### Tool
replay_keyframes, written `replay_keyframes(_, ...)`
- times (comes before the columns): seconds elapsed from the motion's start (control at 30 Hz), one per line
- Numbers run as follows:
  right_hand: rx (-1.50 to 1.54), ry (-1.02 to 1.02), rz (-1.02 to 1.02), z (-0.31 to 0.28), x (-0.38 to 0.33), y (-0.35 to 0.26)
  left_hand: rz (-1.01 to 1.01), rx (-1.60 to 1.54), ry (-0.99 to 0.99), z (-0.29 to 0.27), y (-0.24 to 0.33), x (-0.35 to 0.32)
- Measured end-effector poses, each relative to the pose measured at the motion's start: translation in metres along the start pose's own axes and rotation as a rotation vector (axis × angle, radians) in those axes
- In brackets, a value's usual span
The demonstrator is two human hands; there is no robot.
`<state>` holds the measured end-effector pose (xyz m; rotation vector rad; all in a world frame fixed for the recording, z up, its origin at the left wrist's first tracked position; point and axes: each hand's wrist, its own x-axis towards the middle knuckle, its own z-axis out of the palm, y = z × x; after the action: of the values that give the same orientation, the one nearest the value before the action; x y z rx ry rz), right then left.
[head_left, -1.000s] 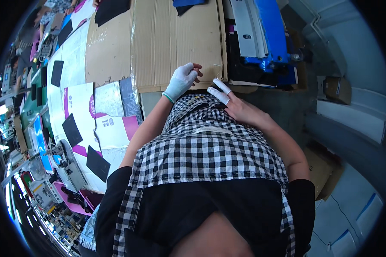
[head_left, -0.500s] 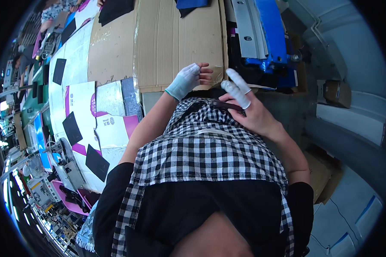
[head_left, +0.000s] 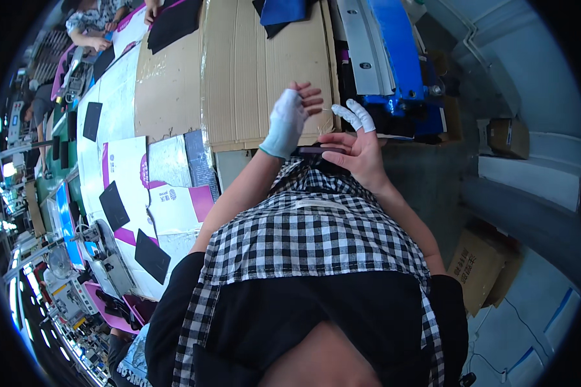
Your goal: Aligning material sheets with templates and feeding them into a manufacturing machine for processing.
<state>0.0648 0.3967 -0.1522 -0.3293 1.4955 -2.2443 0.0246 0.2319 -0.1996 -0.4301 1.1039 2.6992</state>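
Note:
My left hand (head_left: 289,121) wears a pale glove over the palm with bare fingertips. It is raised over the near edge of the brown cardboard sheet (head_left: 252,71), fingers apart, holding nothing. My right hand (head_left: 357,147) is just right of it, palm showing, with white covers on two fingers that point up toward the blue machine (head_left: 403,61). Its thumb lies along a dark flat piece (head_left: 317,150) at the top of my checked shirt. Whether the thumb grips that piece is unclear.
White and magenta printed sheets (head_left: 174,203) with black patches (head_left: 114,205) cover the long table on my left. Another person (head_left: 91,29) works at its far end. Sewing machines (head_left: 106,258) stand lower left. Cardboard boxes (head_left: 481,271) sit on the floor at right.
Both hands have lifted off the edge of the table and risen toward the cardboard. The right hand turned palm-up and came closer to the left one.

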Motion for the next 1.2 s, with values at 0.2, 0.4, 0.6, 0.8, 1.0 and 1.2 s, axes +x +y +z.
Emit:
replay_keyframes(0.2, -0.007, 0.026, -0.041, 0.024, 0.012, -0.038, 0.359, 0.227, -0.174, 0.052, 0.051, -0.026)
replay_keyframes(0.4, -0.030, 0.023, -0.012, 0.019, 0.034, -0.029, 0.494, 0.507, -0.180, 0.058, 0.064, -0.017)
replay_keyframes(0.6, 0.159, 0.121, 0.073, 0.007, 0.043, -0.009, 0.430, 0.826, -0.219, 0.052, 0.060, 0.000)
replay_keyframes(0.8, 0.063, 0.072, 0.087, 0.025, 0.054, -0.031, 0.464, 0.752, -0.193, 0.051, 0.085, 0.001)
replay_keyframes(1.0, 0.016, 0.033, 0.190, 0.032, 0.069, -0.018, 0.510, 0.653, -0.146, 0.041, 0.099, 0.004)
replay_keyframes(1.2, 0.041, 0.038, 0.368, 0.026, 0.080, 0.007, 0.368, 0.796, -0.188, 0.025, 0.090, 0.010)
